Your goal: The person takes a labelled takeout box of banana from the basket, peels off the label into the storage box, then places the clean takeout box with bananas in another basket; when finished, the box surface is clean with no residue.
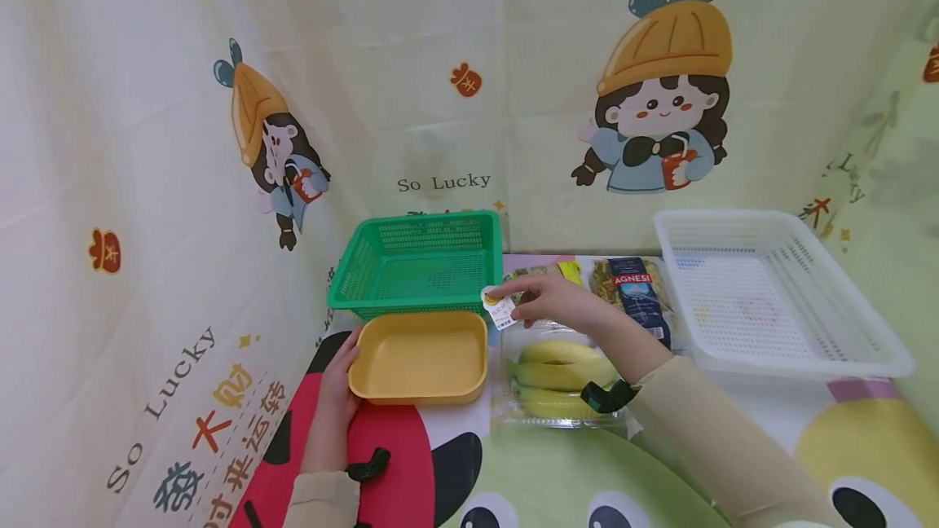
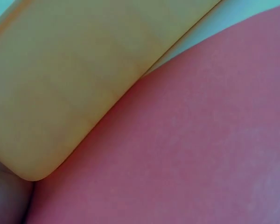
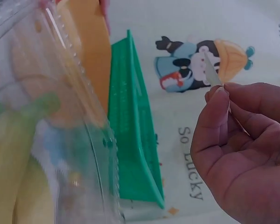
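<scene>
In the head view my left hand [image 1: 339,381] rests along the outer left wall of a yellow plastic bin [image 1: 418,357], its fingers reaching toward the rim. The left wrist view shows the bin's wall [image 2: 70,88] close up, with only a bit of hand at the lower left. Thumb and fingers of my right hand [image 1: 553,300] pinch a small white card [image 1: 500,310] with print and a yellow picture. It is held above the clear box [image 1: 506,406] of bananas [image 1: 561,373]. Edge-on, the card [image 3: 212,72] shows in the right wrist view.
Behind the yellow bin stands a green basket [image 1: 418,300]. A white basket [image 1: 873,349] is at the right. Between them lie an Agnesi pasta bag [image 1: 641,300] and another packet with a yellow corner [image 1: 570,270]. A printed cloth [image 1: 528,104] hangs behind.
</scene>
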`<move>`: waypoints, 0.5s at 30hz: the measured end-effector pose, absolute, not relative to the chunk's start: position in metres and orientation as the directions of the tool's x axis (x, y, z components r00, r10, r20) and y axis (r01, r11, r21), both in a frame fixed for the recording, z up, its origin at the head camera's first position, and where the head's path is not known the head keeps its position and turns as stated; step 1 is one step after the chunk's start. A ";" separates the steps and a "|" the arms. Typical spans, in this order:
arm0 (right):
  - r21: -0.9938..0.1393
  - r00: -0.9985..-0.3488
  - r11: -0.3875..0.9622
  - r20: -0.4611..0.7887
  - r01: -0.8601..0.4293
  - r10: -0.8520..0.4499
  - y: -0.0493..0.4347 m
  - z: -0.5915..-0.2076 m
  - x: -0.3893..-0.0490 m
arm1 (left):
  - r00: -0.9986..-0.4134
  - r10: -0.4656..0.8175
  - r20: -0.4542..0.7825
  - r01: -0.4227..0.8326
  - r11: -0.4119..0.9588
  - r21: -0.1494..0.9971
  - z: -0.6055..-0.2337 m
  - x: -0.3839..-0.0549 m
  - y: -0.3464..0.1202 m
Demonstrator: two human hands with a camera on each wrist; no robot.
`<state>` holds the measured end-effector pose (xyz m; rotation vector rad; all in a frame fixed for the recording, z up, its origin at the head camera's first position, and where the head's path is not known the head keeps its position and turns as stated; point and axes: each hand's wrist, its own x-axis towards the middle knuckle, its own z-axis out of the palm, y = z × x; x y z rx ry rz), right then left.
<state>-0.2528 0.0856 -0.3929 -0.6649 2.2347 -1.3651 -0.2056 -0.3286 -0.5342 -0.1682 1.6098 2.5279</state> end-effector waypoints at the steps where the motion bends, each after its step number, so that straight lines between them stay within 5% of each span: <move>1: -0.902 -0.783 0.398 -0.126 -0.165 -0.609 0.079 -0.394 -0.255 | -0.985 0.061 -0.162 -0.173 -0.421 0.891 -0.535 -0.205 -0.329; 15: -0.916 -0.677 0.390 -0.229 -0.094 -0.700 -0.011 -0.423 -0.281 | -0.989 0.042 -0.141 -0.146 -0.422 0.895 -0.545 -0.209 -0.331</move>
